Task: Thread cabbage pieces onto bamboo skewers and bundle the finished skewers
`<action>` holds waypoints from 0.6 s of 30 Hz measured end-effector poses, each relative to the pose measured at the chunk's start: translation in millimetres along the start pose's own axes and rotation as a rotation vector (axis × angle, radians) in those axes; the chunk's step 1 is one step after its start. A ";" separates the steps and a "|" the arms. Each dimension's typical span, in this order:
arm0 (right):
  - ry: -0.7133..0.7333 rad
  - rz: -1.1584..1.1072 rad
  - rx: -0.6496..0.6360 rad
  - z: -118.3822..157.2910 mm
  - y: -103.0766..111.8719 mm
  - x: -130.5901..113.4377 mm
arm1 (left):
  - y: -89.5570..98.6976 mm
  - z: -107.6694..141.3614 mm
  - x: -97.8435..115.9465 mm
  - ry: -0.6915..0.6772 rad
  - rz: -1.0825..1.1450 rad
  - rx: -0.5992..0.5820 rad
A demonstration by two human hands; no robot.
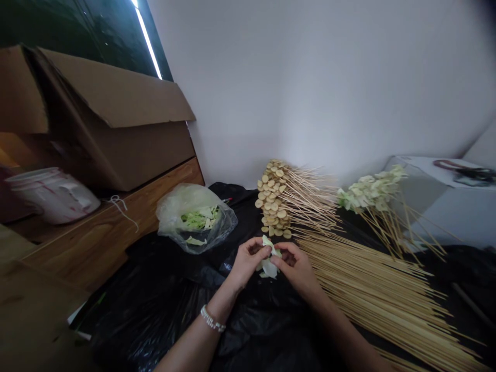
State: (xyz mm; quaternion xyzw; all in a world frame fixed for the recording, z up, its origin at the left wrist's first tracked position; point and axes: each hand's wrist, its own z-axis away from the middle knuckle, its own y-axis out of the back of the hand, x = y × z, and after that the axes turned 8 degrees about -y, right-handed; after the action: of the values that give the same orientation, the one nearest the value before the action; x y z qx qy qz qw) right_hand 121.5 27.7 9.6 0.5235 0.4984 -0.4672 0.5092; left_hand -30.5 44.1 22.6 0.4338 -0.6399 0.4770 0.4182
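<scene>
Sheeting: black plastic [155,305], creasing and shining glossy.
Box: brown cardboard [127,150], showing matt.
Bag: clear plastic [170,206], wrinkling.
Board: wood-grained [96,237], looking smooth.
Sticks: pale wood [380,284], appearing matt.

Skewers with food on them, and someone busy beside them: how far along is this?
Partway, it seems. Already done-looking: the stacked sticks tipped with round slices, and a smaller bunch tipped with pale leaves. In hand: the left hand and right hand pinch leaf pieces. Probably left: the many bare sticks and the cut greens in the bag. How many will be used, I can't tell.
</scene>
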 end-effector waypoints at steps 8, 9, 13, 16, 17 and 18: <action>-0.083 -0.083 -0.108 -3.9 3.8 -0.7 | 1.4 -0.5 -0.4 -0.006 -0.061 -0.019; -0.088 -0.084 -0.109 -4.2 4.3 -0.7 | 1.3 -0.3 0.5 -0.013 -0.083 -0.025; -0.090 -0.077 -0.102 -5.4 5.3 1.3 | 1.0 0.0 4.1 -0.038 -0.152 -0.037; -0.075 -0.060 -0.105 -5.6 5.2 4.0 | 1.0 -0.4 4.0 -0.033 -0.153 -0.042; -0.056 -0.039 -0.101 -5.4 5.0 4.7 | 1.1 -0.6 3.2 -0.032 -0.154 -0.043; -0.020 -0.002 -0.088 -4.8 4.7 5.3 | 1.2 -0.8 2.0 -0.034 -0.157 -0.042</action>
State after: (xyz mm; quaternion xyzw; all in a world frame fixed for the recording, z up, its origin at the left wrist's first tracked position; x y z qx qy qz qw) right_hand 126.5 32.8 4.9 0.4956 0.5138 -0.4506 0.5361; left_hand -32.0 44.8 24.4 0.4818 -0.6209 0.4216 0.4523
